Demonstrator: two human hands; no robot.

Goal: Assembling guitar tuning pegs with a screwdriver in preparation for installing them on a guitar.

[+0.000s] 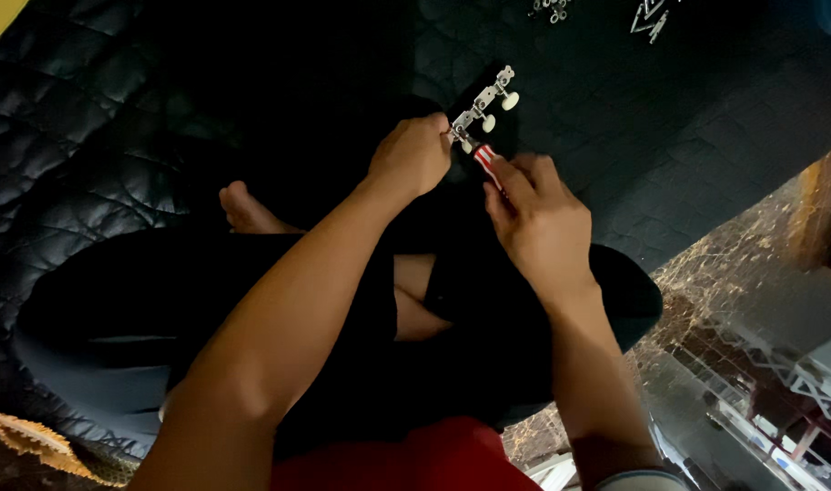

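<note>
Black quilted leather-look mat (115, 136) covers most of the floor, with brown speckled stone tile (752, 245) showing off to the right. Person's sitting cross-legged on it in dark shorts, bare foot (247, 211) poking out. Left hand (413, 156) has its grip closed around the lower end of a silver metal strip of guitar tuning pegs with white knobs (484, 107), held up just above the lap. Right hand (538, 218) is pinched tight on a small red-and-white striped screwdriver handle (486, 156), tip right at the strip. More small shiny metal parts (647, 18) lie on the mat, well apart at the top.
</note>
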